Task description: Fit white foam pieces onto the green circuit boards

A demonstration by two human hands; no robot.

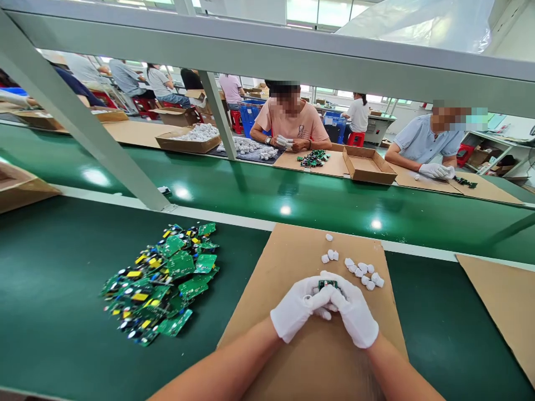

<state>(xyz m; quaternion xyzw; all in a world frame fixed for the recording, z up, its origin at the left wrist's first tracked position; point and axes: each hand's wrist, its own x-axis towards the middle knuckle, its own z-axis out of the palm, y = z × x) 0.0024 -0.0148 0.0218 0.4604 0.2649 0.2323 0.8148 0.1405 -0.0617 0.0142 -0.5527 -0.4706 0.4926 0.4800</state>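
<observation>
Gripping a green circuit board [327,284] — left hand [296,307] and right hand [354,311], over cardboard [320,356].

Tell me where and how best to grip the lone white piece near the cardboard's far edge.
By its left and right sides, coming down from above, seems best: the piece is small and chunky, with bare cardboard around it, apart from the other pieces. The left hand and right hand both hold a board, so one would need freeing first.

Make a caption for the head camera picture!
White-gloved left hand and right hand hold a green circuit board over brown cardboard.
</observation>
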